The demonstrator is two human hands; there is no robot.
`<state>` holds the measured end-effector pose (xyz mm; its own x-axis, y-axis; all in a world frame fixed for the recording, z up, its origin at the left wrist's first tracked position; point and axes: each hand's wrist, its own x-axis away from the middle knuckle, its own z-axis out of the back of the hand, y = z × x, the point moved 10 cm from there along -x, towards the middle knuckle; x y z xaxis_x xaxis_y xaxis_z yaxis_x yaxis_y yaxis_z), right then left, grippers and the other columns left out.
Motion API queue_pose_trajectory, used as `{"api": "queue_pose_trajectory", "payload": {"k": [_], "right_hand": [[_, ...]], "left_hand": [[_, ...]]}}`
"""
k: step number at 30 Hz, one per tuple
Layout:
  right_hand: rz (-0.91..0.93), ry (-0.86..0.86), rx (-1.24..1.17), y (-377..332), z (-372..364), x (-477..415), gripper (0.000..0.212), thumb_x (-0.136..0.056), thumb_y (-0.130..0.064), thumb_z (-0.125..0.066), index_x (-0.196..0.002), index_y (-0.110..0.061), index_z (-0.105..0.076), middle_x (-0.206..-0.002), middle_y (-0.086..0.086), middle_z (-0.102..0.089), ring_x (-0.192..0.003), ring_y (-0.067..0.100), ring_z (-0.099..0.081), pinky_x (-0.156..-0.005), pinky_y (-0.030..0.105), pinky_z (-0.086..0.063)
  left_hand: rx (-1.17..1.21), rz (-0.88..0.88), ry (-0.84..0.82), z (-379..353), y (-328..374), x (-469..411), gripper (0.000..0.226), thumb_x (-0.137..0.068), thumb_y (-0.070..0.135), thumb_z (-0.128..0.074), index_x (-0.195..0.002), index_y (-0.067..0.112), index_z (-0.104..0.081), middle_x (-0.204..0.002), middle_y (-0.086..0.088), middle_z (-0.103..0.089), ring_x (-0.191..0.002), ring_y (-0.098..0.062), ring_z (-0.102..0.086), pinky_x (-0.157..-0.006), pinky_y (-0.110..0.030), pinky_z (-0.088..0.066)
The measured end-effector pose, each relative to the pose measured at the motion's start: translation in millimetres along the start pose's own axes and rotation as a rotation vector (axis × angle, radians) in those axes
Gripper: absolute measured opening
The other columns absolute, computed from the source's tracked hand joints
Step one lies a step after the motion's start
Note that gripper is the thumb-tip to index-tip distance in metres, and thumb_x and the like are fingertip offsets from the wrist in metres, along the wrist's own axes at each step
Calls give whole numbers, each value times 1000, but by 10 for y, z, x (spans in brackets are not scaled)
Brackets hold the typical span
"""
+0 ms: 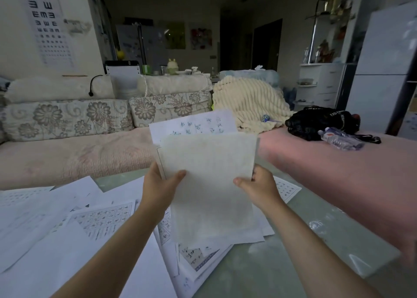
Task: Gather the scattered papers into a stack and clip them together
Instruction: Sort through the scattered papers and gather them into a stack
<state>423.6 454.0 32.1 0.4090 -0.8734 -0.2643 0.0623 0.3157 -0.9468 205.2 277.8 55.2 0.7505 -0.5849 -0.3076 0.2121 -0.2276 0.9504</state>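
I hold a bunch of white papers point(208, 160) upright above the table, a blank sheet facing me and a sheet with blue handwriting sticking out behind its top. My left hand point(159, 186) grips the bunch's left edge, thumb on the front. My right hand point(259, 185) grips the right edge the same way. Several more papers point(74, 227), some blank and some printed with character grids, lie scattered and overlapping on the glass table point(293, 248) beneath my arms. No clip is in view.
A sofa with a pink cover point(74, 153) runs behind and to the right of the table. On it lie a cream blanket point(248, 106), a black bag point(320, 121) and a plastic bottle point(340, 138).
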Motion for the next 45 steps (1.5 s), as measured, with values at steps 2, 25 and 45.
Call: {"api": "queue_pose_trajectory", "payload": {"k": [2,25,45], "right_hand": [[-6,-13,1,-2,-27,33,19,-80,-5,-75,-87,-23,-71,-80,-10,-76,-75,3,-71,-70,26,-51],[-73,-58,77,39,-190,124,35,-84,-1,-51,-111,-23,-55,-98,-6,-67,-84,15,-64,-64,25,-47],[-308,-579,326,-56,-1675,980,32,-87,0,-50,-116,-16,-51,-105,3,-60,-94,22,-60,-66,28,-49]], "left_hand": [[3,-21,34,23,39,50,28,-80,11,-78,-105,19,-67,-95,2,-74,-88,-17,-71,-74,-35,-59],[-286,-2,15,-71,-293,232,30,-90,13,-61,-112,25,-45,-100,17,-55,-100,-19,-59,-83,-39,-50],[-450,525,-146,1670,-618,735,41,-88,12,-64,-121,17,-39,-104,-4,-57,-88,-22,-62,-59,-36,-56]]}}
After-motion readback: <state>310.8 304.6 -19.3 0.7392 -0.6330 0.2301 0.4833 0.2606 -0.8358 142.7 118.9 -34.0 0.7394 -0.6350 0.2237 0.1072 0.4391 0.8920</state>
